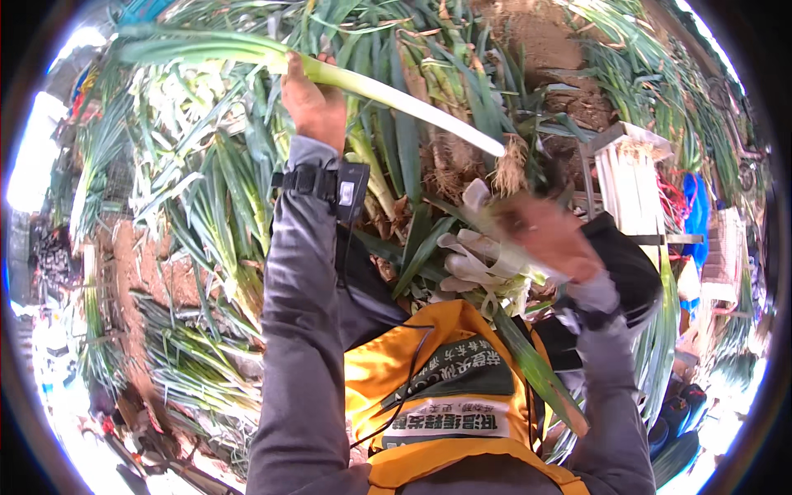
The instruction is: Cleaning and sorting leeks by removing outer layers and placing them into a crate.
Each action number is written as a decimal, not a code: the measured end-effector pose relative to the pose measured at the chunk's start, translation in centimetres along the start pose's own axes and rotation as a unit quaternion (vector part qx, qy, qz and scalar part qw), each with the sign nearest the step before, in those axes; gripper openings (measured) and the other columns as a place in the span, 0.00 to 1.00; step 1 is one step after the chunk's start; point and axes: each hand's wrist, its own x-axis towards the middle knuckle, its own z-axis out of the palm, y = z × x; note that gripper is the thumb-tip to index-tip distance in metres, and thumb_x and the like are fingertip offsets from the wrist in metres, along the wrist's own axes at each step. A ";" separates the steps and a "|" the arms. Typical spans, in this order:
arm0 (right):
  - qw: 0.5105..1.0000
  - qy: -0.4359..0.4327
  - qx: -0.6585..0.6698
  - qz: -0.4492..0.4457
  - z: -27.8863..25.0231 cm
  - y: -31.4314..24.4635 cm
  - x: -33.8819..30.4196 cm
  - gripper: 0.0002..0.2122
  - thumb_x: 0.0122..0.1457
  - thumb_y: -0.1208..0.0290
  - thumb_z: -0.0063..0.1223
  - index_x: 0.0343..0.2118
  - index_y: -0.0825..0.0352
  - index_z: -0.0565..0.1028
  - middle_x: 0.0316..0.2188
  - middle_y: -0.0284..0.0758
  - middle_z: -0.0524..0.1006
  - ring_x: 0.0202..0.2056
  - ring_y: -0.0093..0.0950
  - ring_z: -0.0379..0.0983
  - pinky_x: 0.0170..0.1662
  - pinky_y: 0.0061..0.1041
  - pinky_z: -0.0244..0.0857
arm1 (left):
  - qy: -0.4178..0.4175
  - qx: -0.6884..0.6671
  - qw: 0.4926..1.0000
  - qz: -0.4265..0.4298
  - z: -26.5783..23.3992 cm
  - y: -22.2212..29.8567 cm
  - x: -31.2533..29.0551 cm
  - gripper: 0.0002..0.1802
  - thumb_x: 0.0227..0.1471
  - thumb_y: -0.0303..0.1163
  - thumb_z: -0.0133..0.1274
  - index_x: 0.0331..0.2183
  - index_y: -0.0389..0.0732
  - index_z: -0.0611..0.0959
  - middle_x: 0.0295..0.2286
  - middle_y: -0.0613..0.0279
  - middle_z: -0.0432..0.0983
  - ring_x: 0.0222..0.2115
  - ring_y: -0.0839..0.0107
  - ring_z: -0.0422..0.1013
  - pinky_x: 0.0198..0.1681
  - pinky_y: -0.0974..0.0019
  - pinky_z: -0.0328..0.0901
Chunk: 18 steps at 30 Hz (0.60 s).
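Note:
My left hand [312,101] is closed around a long green onion [404,103], holding it slantwise across the upper middle. Its green leaves point left; its white stem runs down to the right and ends in brown, stringy roots [510,161]. Smeared by motion, my right hand [549,238] is just below those roots, apart from the stem. Its fingers are too blurred to read. Pale peeled leaves [478,262] lie beside and under that hand. One broad green leaf [536,371] lies across my yellow apron [445,330].
Heaps of green onions [445,91] with roots on cover the ground ahead, and more bundles [194,363] lie at the left. Bare brown soil [536,41] shows at the top. A pale wooden stool [631,186] stands at the right, near a blue cloth [697,210].

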 end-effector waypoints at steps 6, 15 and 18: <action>0.784 0.184 0.590 0.061 3.6 1.0 7.6 0.20 0.60 0.61 0.56 0.50 0.70 0.71 0.40 0.34 0.76 0.37 0.25 0.76 0.38 0.20 0.72 | -0.035 -0.051 0.986 -0.153 2.7 -4.1 -5.2 0.11 0.61 0.34 0.48 0.39 0.36 0.72 0.34 0.56 0.68 0.39 0.58 0.69 0.52 0.49 0.65; 0.687 0.340 0.633 -0.107 2.8 -2.6 13.8 0.12 0.58 0.74 0.57 0.44 0.69 0.74 0.33 0.31 0.78 0.32 0.19 0.74 0.34 0.19 0.69 | -0.225 0.104 0.905 -0.347 3.6 -6.4 -11.9 0.20 0.63 0.42 0.44 0.51 0.41 0.73 0.37 0.66 0.73 0.37 0.77 0.69 0.43 0.66 0.65; 0.702 0.354 0.611 -0.092 -1.0 -2.9 10.7 0.14 0.58 0.73 0.59 0.46 0.69 0.73 0.33 0.31 0.78 0.31 0.18 0.73 0.33 0.20 0.69 | -0.241 0.140 0.884 -0.375 5.0 -7.1 -12.7 0.25 0.62 0.44 0.45 0.54 0.39 0.71 0.40 0.65 0.74 0.41 0.75 0.69 0.48 0.67 0.62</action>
